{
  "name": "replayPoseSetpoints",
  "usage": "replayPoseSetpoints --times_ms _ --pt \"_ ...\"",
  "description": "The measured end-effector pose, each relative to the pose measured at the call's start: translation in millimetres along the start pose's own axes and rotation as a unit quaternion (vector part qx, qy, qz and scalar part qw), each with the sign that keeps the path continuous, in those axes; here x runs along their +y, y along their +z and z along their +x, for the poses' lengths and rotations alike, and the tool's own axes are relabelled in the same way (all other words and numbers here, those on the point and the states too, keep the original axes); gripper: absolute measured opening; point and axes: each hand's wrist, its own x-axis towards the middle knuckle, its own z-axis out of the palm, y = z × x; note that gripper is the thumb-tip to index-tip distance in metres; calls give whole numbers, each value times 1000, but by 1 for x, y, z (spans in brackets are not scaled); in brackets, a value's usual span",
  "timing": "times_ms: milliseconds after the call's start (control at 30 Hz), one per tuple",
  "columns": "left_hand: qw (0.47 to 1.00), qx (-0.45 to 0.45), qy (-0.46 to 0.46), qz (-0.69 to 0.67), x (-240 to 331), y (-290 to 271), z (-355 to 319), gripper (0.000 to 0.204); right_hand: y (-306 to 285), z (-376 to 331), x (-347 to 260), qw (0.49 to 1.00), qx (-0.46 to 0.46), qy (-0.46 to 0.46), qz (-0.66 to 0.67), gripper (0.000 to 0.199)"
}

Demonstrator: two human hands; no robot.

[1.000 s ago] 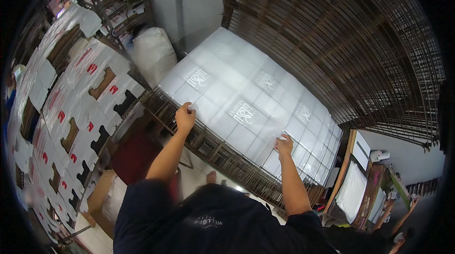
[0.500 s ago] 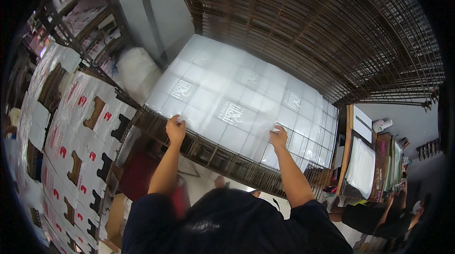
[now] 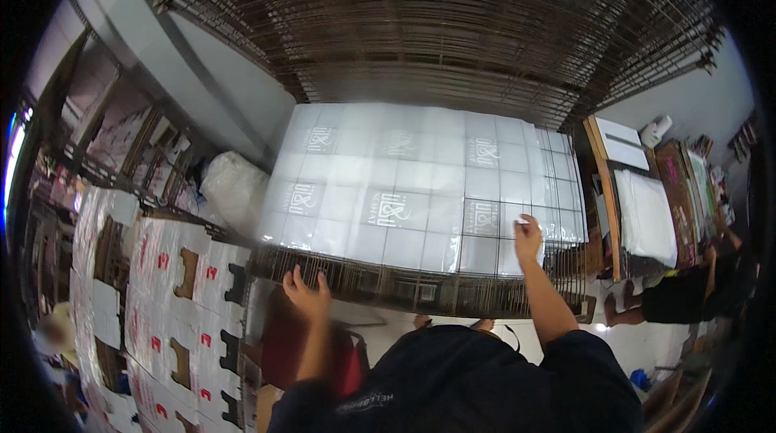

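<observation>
Thin translucent plastic sheets [image 3: 420, 207] with white printed designs lie flat across a wire drying rack shelf [image 3: 428, 292], whose grid shows through them. My left hand [image 3: 307, 294] is just off the rack's front edge, left of the middle, with fingers apart and nothing in it. Over the right part of the sheets is my right hand [image 3: 528, 241], its fingers loosely bent and parted near a sheet's edge. No held thing shows in it. Whether its fingertips touch the plastic I cannot tell.
More wire shelves [image 3: 436, 21] tilt up behind the sheets. Wrapped white cartons [image 3: 162, 312] are stacked at left, near a clear plastic bundle [image 3: 234, 182]. A red chair [image 3: 303, 360] stands below the rack. At right are white sheets on a bench [image 3: 644, 215] and another person [image 3: 687, 292].
My left hand has drawn back off the sheets and its fingers have spread. My right hand has loosened from a pinch and is farther right over the sheets. The view has turned.
</observation>
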Motion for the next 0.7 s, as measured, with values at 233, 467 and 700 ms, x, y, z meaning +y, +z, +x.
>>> replayPoseSetpoints --times_ms 233,467,700 --pt "984 -163 64 38 47 -13 -95 72 -143 -29 46 929 164 7 -333 37" --pt "982 -186 37 2 46 4 -123 69 -208 -54 33 869 141 138 -454 46" --pt "986 -138 43 80 33 26 -140 66 -232 -42 63 947 -1 156 -280 51"
